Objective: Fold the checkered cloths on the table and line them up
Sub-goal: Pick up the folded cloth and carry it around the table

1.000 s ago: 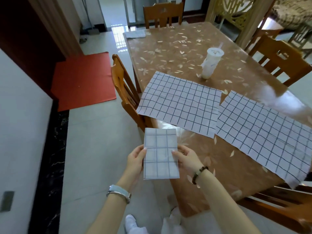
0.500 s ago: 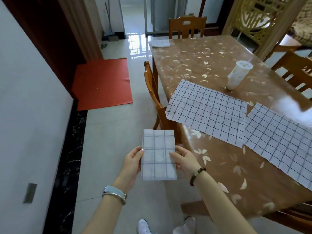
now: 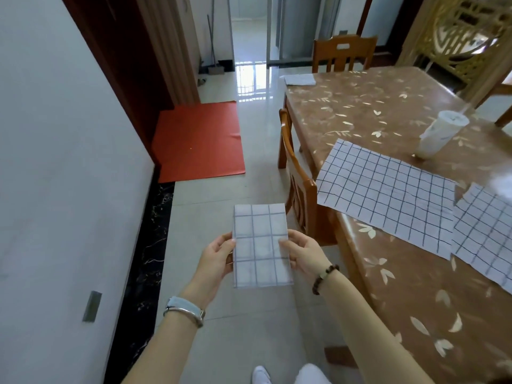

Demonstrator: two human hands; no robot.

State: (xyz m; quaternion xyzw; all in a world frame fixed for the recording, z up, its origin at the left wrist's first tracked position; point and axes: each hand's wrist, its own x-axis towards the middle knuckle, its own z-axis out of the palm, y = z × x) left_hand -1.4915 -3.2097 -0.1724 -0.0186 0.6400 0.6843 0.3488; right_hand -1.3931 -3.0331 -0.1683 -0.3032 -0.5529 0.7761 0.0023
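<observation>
Folded cloth [image 3: 261,245] held over the floor, off the desk [image 3: 388,106]. Fingers of left hand [image 3: 217,257] and right hand [image 3: 304,254] pinch its side edges. Two cloths, [image 3: 388,198] and [image 3: 487,239], lie flat, unfolded. Lining up not started; likely under halfway.

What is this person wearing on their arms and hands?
Both forearms are bare, with no sleeves in view and no gloves. By the left hand, the wrist carries a pale blue-grey band with a silver metal edge, probably a watch. By the right hand, the wrist has a bracelet of dark brown round beads. I see no rings.
</observation>
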